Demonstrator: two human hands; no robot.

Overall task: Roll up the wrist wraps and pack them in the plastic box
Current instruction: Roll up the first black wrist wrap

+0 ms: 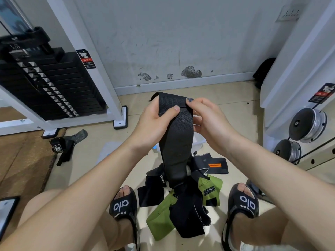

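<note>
- The floor (226, 109) is pale beige tile, glossy and lightly scuffed; a brown mat (20, 156) covers it at the left.
- The back wall (172, 37) is grey-white and marked, with patches of paint flaked off just above the baseboard (181, 84).
- At left stands a white-framed cable machine with a black weight stack (52, 84), a warning sticker on its upright.
- At right, another white frame carries two chromed dumbbell ends (308, 126).
- The left hand (154, 122) grips a wide black wrist wrap (176, 134) near its top, thumb pressed across the front of the fabric.
- The right hand (208, 120) pinches the wrap's upper edge between thumb and fingertips.
- The wrap is held up in front of the person and hangs down toward the floor.
- Below it, between two black slide sandals (123, 205), lies a heap of wraps (183, 201): black, green and one grey with orange stripes.
- The clear plastic box (198, 142) sits on the floor behind the held wrap, mostly hidden.
- Another black strap (63, 147) lies apart at the mat's edge.
</note>
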